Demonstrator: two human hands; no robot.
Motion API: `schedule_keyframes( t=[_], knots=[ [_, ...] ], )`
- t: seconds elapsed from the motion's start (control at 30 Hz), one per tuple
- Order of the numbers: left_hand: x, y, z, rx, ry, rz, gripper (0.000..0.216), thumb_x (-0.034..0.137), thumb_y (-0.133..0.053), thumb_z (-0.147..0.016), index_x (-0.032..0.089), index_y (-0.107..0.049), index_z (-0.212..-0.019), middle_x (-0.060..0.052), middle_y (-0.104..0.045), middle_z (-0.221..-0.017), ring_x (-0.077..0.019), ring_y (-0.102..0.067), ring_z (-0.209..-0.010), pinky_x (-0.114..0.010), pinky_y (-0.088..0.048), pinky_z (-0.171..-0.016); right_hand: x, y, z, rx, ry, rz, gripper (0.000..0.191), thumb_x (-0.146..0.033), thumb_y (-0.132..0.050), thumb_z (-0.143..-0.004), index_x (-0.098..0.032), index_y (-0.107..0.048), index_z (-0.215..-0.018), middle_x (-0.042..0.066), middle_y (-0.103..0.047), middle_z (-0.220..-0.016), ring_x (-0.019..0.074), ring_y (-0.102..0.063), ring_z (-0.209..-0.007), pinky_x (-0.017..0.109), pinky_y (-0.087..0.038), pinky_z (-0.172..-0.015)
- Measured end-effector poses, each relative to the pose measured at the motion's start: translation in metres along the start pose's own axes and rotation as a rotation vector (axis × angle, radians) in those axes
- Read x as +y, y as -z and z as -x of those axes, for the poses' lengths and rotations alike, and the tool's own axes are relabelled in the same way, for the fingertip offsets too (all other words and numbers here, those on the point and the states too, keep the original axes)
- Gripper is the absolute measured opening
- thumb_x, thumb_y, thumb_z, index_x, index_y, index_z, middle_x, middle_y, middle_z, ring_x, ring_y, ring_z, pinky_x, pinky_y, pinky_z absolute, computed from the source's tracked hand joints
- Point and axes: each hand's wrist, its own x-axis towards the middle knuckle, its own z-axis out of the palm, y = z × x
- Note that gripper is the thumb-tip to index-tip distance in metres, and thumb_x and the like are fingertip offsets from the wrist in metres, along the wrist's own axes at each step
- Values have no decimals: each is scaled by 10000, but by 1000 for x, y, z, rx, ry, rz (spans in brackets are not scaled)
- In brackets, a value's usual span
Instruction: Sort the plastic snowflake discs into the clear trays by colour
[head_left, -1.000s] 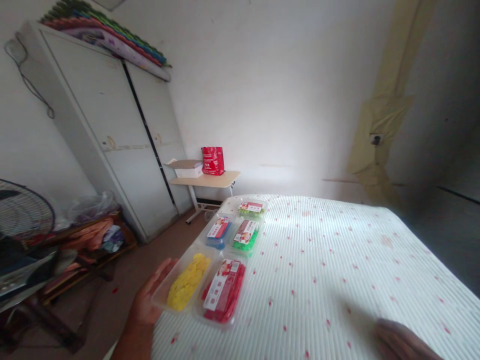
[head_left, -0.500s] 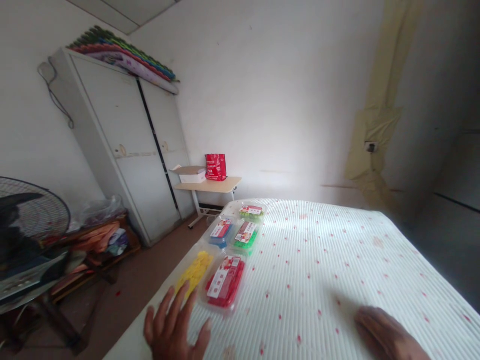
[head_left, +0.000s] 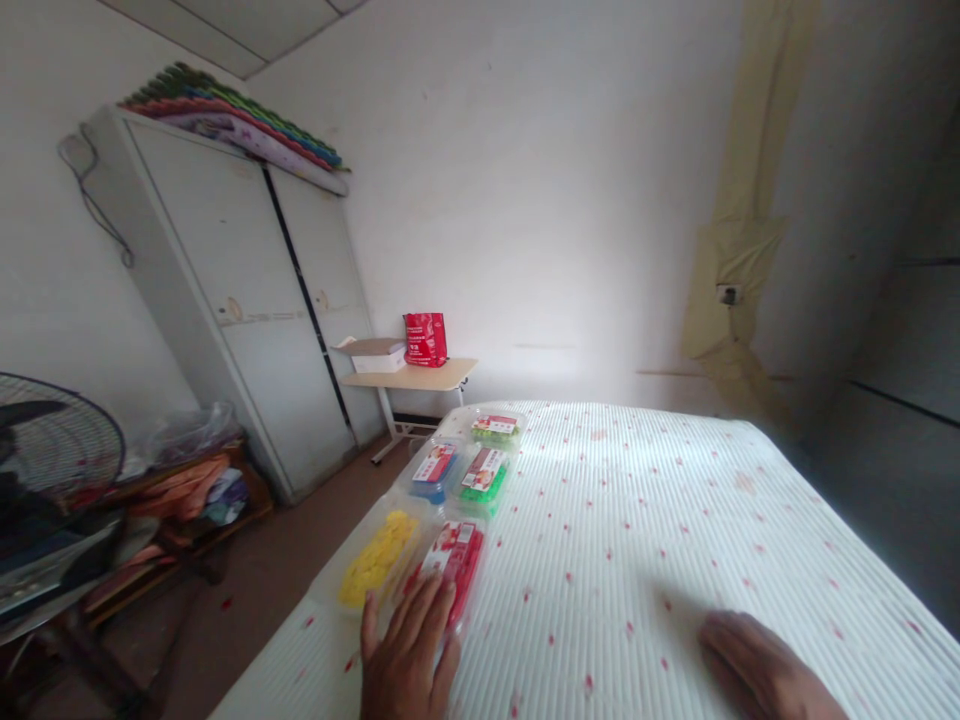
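Observation:
Several clear plastic boxes of coloured pieces lie along the left side of a white, red-dotted mattress. My left hand lies flat with its fingers stretched out, the fingertips resting on the near end of the red box. Beside it to the left is the yellow box. Farther back lie a blue box, a green box and a light green box. My right hand rests on the mattress at the lower right, holding nothing; its fingers are mostly out of sight.
A white wardrobe with folded mats on top stands at the left. A small table with a cardboard box and a red bag is against the far wall. A fan and a cluttered low shelf are at the left edge.
My left hand left the outer edge of the yellow box, swung round over the mattress and now lies on the near end of the red box. My right hand barely moved.

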Motion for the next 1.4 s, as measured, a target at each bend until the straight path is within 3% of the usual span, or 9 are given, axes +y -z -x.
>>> schedule_keyframes(
  t=[0.2, 0.33, 0.43, 0.53, 0.67, 0.77, 0.87, 1.1, 1.4],
  knots=[
    [26, 1, -4, 70, -213, 248, 386, 196, -547, -752, 182, -566, -1137, -73, -638, -1127, -188, -550, -1091, -418, -125, -1119, -2, -3, 1, -40, -65, -24, 257, -377, -475, -846, -250, -697, -874, 48, -716, -895, 201, -676, -782, 286, -566, -718],
    [63, -3, -12, 73, -192, 600, 337, 195, -534, -771, 249, -581, -1101, -53, -617, -1142, -223, -498, -1156, -482, -226, -1077, -10, 4, -2, -173, -228, -204, 261, -330, -499, -832, -233, -644, -1027, 70, -671, -1036, 209, -634, -937, 324, -526, -829],
    [80, -4, -26, -34, -137, 804, 323, 218, -542, -760, 283, -609, -1069, -65, -514, -1280, -277, -407, -1236, -520, -252, -1050, -23, 16, -14, -264, -402, -484, 414, -290, -482, -826, -232, -504, -1235, 91, -591, -1176, 202, -594, -1004, 328, -505, -850],
    [80, -9, -43, -180, -130, 871, 421, 194, -545, -729, 303, -578, -1135, -40, -302, -1442, -316, -269, -1313, -537, -245, -1046, -37, 22, -33, -293, -592, -779, 473, -279, -481, -815, -230, -450, -1284, 78, -622, -1081, 194, -607, -921, 347, -498, -833],
    [72, -30, -54, -257, 84, 981, 685, 235, -568, -725, 286, -317, -1360, -75, -112, -1500, -331, -140, -1351, -540, -210, -1056, -44, 14, -56, -185, -763, -1015, 404, -393, -482, -816, -218, -556, -1173, 80, -607, -1120, 225, -586, -940, 374, -478, -825],
    [71, -49, -53, -331, 383, 1148, 909, 281, -642, -684, 255, -111, -1421, -125, -141, -1489, -332, -139, -1351, -539, -184, -1063, -42, 0, -64, -116, -788, -1044, 417, -458, -518, -784, -196, -581, -1100, 68, -634, -1000, 208, -593, -841, 335, -485, -741],
    [75, -58, -54, -401, 582, 1316, 1039, 250, -723, -596, 278, -92, -1421, -112, -170, -1486, -329, -153, -1348, -515, -153, -1079, -41, -8, -67, -83, -809, -1063, 356, -418, -554, -759, -201, -589, -1039, 40, -638, -920, 190, -583, -808, 300, -471, -706],
    [98, -46, -79, -212, 709, 1633, 1095, 179, -731, -545, 243, -79, -1423, -115, -279, -1442, -305, -267, -1312, -430, -253, -1071, -43, -7, -75, -46, -1017, -1177, 320, -283, -534, -676, -182, -594, -973, 39, -655, -883, 177, -592, -706, 296, -465, -608],
    [128, -40, -95, -28, 556, 1302, 948, 90, -672, -543, 220, -245, -1378, -128, -315, -1376, -324, -272, -1288, -463, -244, -1063, -27, -26, -80, -17, -1016, -1100, 354, -256, -501, -672, -190, -589, -1009, 20, -672, -853, 135, -557, -558, 273, -441, -517]
  ],
)
